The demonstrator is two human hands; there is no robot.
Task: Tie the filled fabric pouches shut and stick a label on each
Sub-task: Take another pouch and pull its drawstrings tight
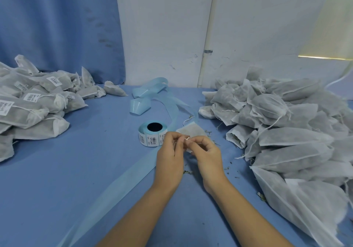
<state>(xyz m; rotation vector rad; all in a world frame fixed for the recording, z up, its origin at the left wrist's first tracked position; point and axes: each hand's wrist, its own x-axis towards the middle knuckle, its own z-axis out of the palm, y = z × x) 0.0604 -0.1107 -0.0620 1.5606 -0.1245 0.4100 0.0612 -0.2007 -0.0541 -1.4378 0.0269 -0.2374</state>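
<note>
The left grip (170, 157) and right grip (207, 155) meet over the surface (57, 170), both pinching the white string (187, 138) of a pouch (193, 130) that lies just beyond them, greyish fill showing through its fabric. Just left of them stands a label roll (151, 134), with a blue strip (114, 187) running past the left forearm. Far left lies a pile (38, 101) of filled, tied, labelled pouches; to the right is a heap (286, 124) of filled pouches with loose strings, some mouths open, and dry crumbs (231, 168) beside it.
</note>
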